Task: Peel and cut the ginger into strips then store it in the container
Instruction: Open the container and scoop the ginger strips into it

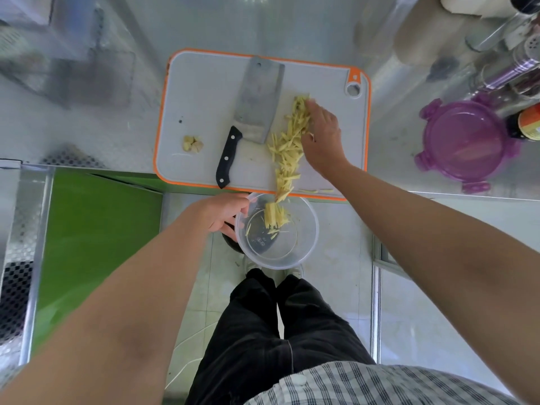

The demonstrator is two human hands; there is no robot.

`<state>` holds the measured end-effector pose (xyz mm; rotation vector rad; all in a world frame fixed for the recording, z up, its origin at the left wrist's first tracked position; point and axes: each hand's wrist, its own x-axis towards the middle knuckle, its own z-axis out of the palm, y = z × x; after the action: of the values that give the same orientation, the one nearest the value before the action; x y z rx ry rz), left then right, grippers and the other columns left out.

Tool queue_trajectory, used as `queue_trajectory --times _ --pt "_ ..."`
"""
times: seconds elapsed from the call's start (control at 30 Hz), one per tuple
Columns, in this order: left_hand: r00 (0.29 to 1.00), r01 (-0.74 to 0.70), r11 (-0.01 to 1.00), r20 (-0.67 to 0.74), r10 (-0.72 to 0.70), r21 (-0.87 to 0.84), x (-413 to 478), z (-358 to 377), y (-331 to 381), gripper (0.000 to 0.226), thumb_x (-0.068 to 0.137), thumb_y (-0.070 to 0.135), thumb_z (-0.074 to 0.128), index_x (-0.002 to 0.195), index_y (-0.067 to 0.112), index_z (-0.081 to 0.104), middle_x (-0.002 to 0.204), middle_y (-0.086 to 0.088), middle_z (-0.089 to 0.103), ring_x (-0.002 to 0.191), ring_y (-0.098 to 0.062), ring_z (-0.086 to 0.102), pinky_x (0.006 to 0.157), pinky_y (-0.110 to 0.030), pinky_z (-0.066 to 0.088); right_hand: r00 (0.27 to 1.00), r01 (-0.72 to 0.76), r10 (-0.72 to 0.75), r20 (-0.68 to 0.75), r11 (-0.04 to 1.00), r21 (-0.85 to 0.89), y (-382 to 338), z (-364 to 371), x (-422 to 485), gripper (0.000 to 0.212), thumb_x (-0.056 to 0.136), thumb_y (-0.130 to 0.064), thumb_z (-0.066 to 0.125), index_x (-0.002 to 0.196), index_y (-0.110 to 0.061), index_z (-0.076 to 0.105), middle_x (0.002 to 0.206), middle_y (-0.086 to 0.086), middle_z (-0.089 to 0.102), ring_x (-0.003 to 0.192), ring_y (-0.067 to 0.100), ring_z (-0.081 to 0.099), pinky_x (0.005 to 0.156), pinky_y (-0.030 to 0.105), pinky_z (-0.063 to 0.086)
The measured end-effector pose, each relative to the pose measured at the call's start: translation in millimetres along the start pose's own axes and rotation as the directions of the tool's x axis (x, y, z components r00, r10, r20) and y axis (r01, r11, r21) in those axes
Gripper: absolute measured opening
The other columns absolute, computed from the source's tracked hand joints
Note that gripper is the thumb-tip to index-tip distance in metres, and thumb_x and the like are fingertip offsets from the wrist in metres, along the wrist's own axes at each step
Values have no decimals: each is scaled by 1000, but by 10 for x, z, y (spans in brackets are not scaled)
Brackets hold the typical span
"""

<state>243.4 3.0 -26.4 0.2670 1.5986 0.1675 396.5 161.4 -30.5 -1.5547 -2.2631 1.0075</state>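
Pale yellow ginger strips (287, 144) lie in a long trail down the right half of the white, orange-rimmed cutting board (201, 92). My right hand (323, 135) lies flat against the right side of the trail, fingers straight. Below the board's front edge my left hand (223, 214) grips the rim of a clear round container (306, 244), held off the counter. Some strips (274, 219) lie inside it, and a few hang over the board's edge above it. A cleaver (257, 106) with a black handle lies on the board, left of the strips.
Small ginger offcuts (193, 144) sit at the board's left front. A purple lid (464, 141) lies on the steel counter at the right, next to bottles and shakers (523, 71). A wire basket (96, 71) stands at the left. Below are my legs and the tiled floor.
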Motion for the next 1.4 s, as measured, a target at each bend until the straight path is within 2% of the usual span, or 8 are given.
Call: queue_trajectory --times 0.17,0.3,0.4,0.57,0.8,1.13,1.27,1.4 --pt "1000 12 1000 26 -12 -2 22 -71 -9 50 89 3 38 136 19 47 114 -8 54 91 -24 63 48 -30 55 988 29 -9 -156 992 126 -14 -25 2 51 76 -2 44 126 -8 52 130 11 50 120 25 46 102 33 37" --pt "999 10 1000 46 -10 -6 40 -101 1 50 90 4 39 138 19 45 118 -8 54 89 -22 64 47 -28 54 998 -66 67 -10 994 91 -64 -14 330 58 91 -9 37 148 -9 27 157 8 19 145 22 13 116 32 7" --pt "999 0 1000 49 1 -11 68 -120 -7 50 90 5 39 137 20 46 127 -10 52 92 -23 64 47 -28 54 997 -38 34 67 997 70 -45 86 365 51 95 -11 35 147 -9 31 157 8 21 146 20 11 116 27 -1" --pt "1000 -8 1000 30 8 -14 94 -133 -28 46 91 6 40 135 18 48 130 -11 48 97 -25 61 52 -33 56 998 46 -54 38 981 186 27 133 8 52 84 -13 40 134 -10 53 143 7 47 135 18 37 111 17 18" --pt "1000 -24 1000 -11 24 -15 84 -110 -45 45 89 4 42 131 16 52 129 -11 48 97 -28 62 55 -37 58 985 169 -171 -7 966 196 72 188 -460 45 76 -11 46 116 -10 68 122 5 64 119 17 56 106 28 39" --pt "997 -67 998 -45 67 0 12 -5 -65 49 90 3 40 138 14 42 135 -9 47 94 -26 61 50 -33 54 954 259 -290 72 924 282 81 258 -1189 37 76 -10 48 102 -8 74 109 4 71 108 13 64 99 32 48" --pt "996 -69 998 -61 69 -5 21 10 -83 47 90 3 41 135 15 46 134 -11 50 99 -28 61 54 -36 56 945 239 -295 143 918 318 31 220 -1294 31 80 -14 49 95 -10 76 98 1 74 89 12 70 86 30 55" --pt "996 -73 997 -61 71 -18 22 15 -95 48 91 2 44 137 16 45 136 -11 46 102 -29 61 55 -37 57 947 219 -282 156 917 333 13 149 -1139 33 78 -12 47 94 -9 76 98 2 74 89 12 69 87 31 54"
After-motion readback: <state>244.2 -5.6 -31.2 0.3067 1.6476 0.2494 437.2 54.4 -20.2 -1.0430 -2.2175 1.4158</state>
